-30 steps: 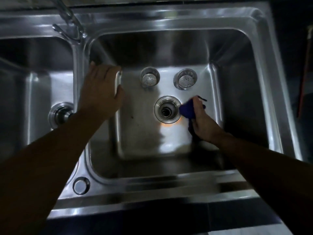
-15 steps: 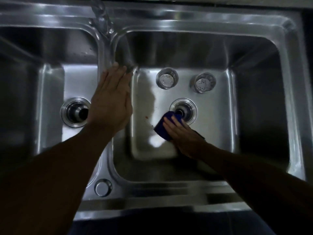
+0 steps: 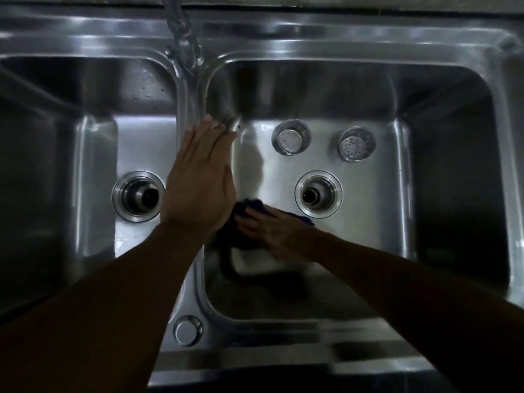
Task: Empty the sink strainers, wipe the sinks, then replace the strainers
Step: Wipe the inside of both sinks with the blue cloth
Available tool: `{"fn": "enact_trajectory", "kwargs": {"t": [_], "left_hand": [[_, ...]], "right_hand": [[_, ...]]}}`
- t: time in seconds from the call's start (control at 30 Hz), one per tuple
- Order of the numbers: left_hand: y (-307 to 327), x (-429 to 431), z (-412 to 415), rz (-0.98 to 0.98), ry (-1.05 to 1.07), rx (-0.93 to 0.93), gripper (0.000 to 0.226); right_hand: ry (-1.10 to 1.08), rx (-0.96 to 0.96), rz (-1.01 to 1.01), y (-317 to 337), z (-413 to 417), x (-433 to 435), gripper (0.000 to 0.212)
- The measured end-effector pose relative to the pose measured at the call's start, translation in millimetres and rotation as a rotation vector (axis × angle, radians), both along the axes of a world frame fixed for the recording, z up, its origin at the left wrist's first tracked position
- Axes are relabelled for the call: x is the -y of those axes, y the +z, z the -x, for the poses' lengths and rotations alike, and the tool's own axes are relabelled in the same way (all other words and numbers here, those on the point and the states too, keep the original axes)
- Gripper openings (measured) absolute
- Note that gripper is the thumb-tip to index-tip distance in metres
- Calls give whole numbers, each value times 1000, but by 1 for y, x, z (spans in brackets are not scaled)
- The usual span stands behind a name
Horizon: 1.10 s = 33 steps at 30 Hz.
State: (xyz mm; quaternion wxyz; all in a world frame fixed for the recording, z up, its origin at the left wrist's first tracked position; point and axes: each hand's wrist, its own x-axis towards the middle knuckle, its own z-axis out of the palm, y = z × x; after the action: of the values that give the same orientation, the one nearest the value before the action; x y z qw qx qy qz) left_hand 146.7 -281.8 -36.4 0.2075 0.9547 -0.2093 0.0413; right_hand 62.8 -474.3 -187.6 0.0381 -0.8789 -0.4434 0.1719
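A steel double sink fills the view. My right hand [image 3: 272,231] presses a dark blue cloth [image 3: 249,208] flat on the floor of the right basin [image 3: 368,222], left of its open drain [image 3: 318,193]. Two steel strainer baskets, one [image 3: 291,137] on the left and one [image 3: 357,143] on the right, stand on that basin's floor behind the drain. My left hand [image 3: 200,180] rests flat, fingers straight, on the divider [image 3: 187,103] between the basins. The left basin [image 3: 141,146] has its own open drain [image 3: 138,195].
The tap [image 3: 183,32] rises from the rear rim above the divider. A round steel cap [image 3: 187,330] sits in the front rim near the divider. The sink's front edge [image 3: 283,358] runs across the bottom of the view.
My right hand has slid the cloth leftward across the right basin's floor, from right of the drain to its left. The view has shifted right; my left hand stays on the divider.
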Motion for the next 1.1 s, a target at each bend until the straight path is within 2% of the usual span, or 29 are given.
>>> {"fn": "enact_trajectory", "kwargs": {"t": [0.07,0.17,0.27,0.37,0.5,0.7,0.8,0.83,0.9,1.0,1.03,1.1], "left_hand": [[1,1,1,4,5,-6,44],[4,2,1,-9,6,-11,45],[6,3,2,-8,3,-5,45],[6,3,1,-2,6,10,45],[3,3,1,-5,6,30,48],[3,2,0,-26,2,1,45],[6,3,-1,-37,-1,-31,47],[7,3,-1,-37,-2,-42,49],[9,2,0,-37,-3,-49,51],[10,2,1,-46,-4,-30,50],[10,3,1,-48,-1,-34,49],[12,4,1,-49,-2,-45,49]], "right_hand": [[98,12,24,0,27,65,56],[11,87,144,4,57,161,65],[-59,68,270,6,69,194,73],[-35,93,176,0,69,160,69],[14,23,44,7,35,60,63],[-568,11,38,19,-72,-21,67],[-701,-87,10,15,-77,-45,76],[-639,-75,25,13,-67,-49,80],[-383,-58,81,8,-35,-47,81],[60,-74,72,1,21,7,68],[137,-44,87,2,36,36,65],[119,33,177,10,56,101,64]]}}
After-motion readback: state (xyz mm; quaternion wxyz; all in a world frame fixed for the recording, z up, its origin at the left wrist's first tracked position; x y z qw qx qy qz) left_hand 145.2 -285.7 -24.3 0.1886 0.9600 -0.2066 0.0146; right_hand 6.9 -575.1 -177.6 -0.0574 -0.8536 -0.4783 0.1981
